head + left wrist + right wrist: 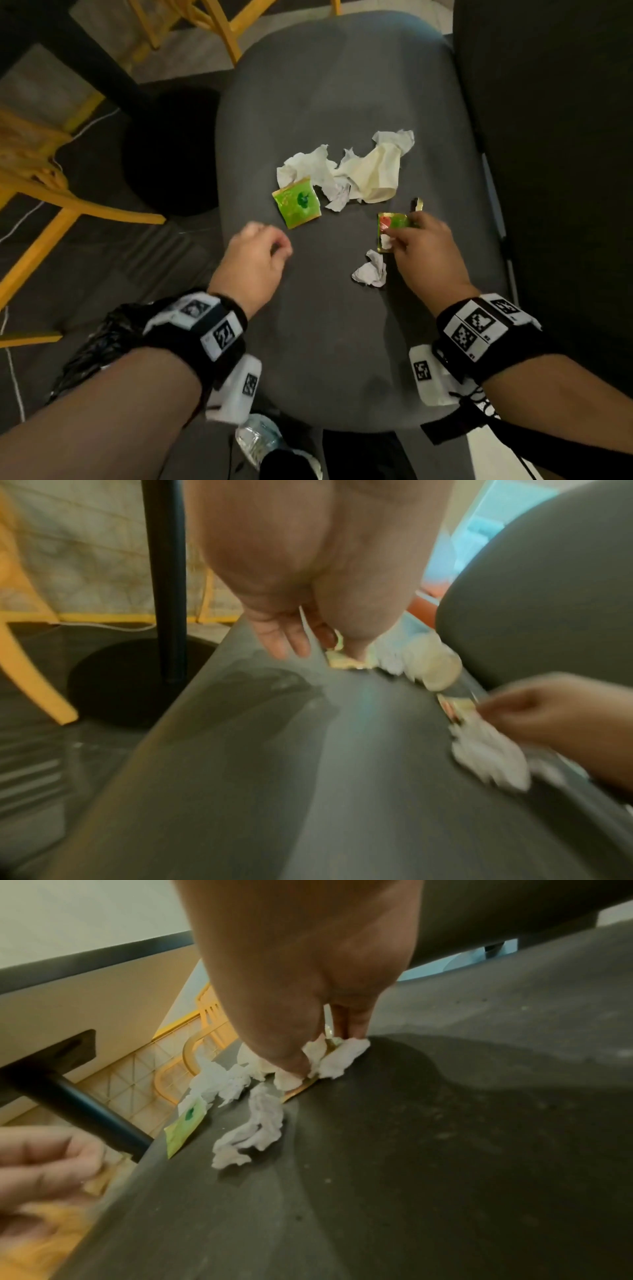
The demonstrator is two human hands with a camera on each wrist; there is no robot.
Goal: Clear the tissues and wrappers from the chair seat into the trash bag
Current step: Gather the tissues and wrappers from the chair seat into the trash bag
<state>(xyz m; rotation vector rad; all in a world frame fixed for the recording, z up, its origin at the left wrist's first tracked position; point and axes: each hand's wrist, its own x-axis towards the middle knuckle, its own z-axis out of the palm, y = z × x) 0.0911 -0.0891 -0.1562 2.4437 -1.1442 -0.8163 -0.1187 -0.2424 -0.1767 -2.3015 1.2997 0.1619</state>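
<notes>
On the chair seat (342,102): a heap of tissues (346,171) toward the back; one wrapper (297,202) touching the heap's near left edge; a second wrapper (390,229) right of the first and nearer, with the right hand (421,246) resting on it; a small crumpled tissue (371,270) just in front of that wrapper. Left hand (255,253) over the seat's left part, apart from the first wrapper. Off the seat: trash bag (99,346) below the left forearm, round stand base (168,150) on the floor to the left, wooden chair legs (68,202) farther left, plastic bottle (257,438) before the seat's front edge.
</notes>
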